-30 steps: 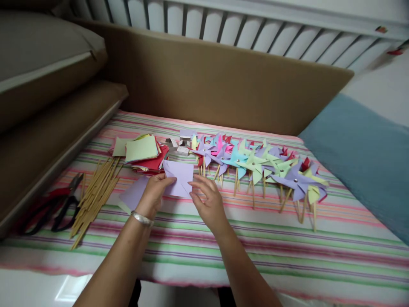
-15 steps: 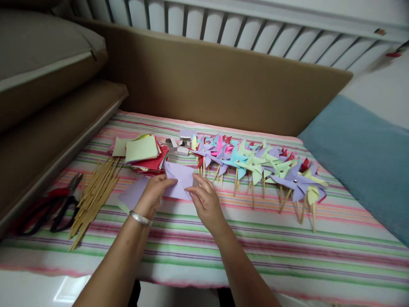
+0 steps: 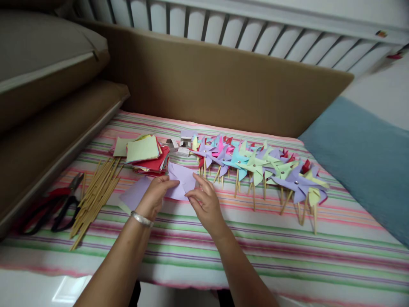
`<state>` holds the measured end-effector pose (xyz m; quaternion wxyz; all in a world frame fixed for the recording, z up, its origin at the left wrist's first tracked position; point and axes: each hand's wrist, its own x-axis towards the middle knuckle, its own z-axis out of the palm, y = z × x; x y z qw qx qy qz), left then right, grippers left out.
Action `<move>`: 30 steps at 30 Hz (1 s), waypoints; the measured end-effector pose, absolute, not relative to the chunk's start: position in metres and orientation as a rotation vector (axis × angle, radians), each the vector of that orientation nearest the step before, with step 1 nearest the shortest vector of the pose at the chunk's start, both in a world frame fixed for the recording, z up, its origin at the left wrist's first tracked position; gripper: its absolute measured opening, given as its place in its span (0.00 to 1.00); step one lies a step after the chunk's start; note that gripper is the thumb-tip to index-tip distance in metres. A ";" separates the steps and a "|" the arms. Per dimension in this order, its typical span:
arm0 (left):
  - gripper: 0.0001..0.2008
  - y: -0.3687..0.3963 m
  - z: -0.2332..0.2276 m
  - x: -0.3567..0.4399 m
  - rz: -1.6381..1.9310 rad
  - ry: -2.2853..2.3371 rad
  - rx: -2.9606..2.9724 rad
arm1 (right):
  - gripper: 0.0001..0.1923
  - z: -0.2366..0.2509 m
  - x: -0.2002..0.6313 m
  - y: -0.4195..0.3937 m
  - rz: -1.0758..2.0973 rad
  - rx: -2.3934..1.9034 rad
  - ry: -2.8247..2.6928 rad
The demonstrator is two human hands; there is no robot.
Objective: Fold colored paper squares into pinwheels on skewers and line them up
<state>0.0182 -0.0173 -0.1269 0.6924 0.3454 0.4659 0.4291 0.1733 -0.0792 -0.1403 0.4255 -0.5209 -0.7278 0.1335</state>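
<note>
A square sheet of purple paper [image 3: 180, 177] is held above the striped cloth, with cuts or creases faintly visible on it. My left hand [image 3: 159, 192], with a silver bangle at the wrist, pinches its left side, thumb on top. At its right edge, the thumb and fingers of my right hand [image 3: 205, 201] grip a corner. Another purple sheet [image 3: 136, 194] lies beside my left hand on the cloth. Behind that is a stack of coloured paper squares [image 3: 143, 150]. Finished paper pinwheels [image 3: 255, 166] on sticks lie in a row to the right.
Loose wooden sticks [image 3: 96, 198] lie in a bundle at the left, beside black-handled scissors [image 3: 65, 209]. Small open boxes [image 3: 184, 143] stand behind the paper. A brown board [image 3: 217, 81] rises along the back; cushions [image 3: 47, 106] are stacked at left.
Almost nothing differs. The right-hand fingers have shifted slightly at the sheet's right edge, and the whole view has moved a little.
</note>
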 end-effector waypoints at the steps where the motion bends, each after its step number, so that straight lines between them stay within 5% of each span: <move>1: 0.09 -0.017 -0.127 0.019 0.954 1.047 0.778 | 0.08 -0.140 0.173 -0.079 0.378 -1.307 -1.782; 30: 0.12 -0.028 -0.129 0.037 0.891 0.946 0.951 | 0.05 -0.148 0.180 -0.069 0.689 -1.460 -1.293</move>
